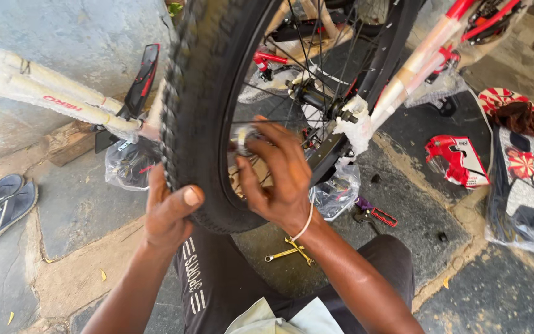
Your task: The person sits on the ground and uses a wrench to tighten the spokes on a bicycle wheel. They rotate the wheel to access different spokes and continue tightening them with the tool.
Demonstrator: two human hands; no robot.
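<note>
While left hand [167,213] grips tyre [196,117], right hand [277,176] inside rim, at spokes.

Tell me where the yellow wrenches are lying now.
In the head view the yellow wrenches lie crossed on the stone floor, low and just right of centre, under the right hand and below the tyre.

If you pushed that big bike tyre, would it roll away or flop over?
The tyre is round, so it would likely spin rather than flop. Its knobby tread probably grips, not slips. The left hand and right hand touch it, so it may stay steady.
</note>
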